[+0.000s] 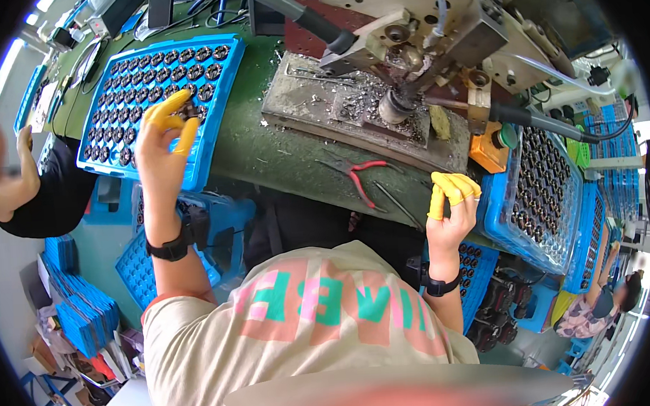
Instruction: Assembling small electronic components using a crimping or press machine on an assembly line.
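My left hand [161, 142], its fingertips in yellow finger covers, is over the right side of a blue tray [204, 159]. Its thumb and fingers pinch a small round dark part [191, 109], partly hidden by the fingers. Rows of similar parts [158, 74] sit in the tray, with a few pockets bare near the hand. My right hand [452, 209], also in yellow finger covers, hovers by the bench's front edge. Its fingers are curled together, and anything between them is hidden. Left of it lie pliers [359, 178] with red handles and a thin dark rod [400, 205].
A metal press [406, 59] stands on a chip-strewn base plate [313, 115] at the back. To the right are an orange box [488, 150] and a clear-covered tray [537, 184] of parts. Blue trays [84, 311] are stacked at left. One person [37, 181] sits at left, another [595, 306] at far right.
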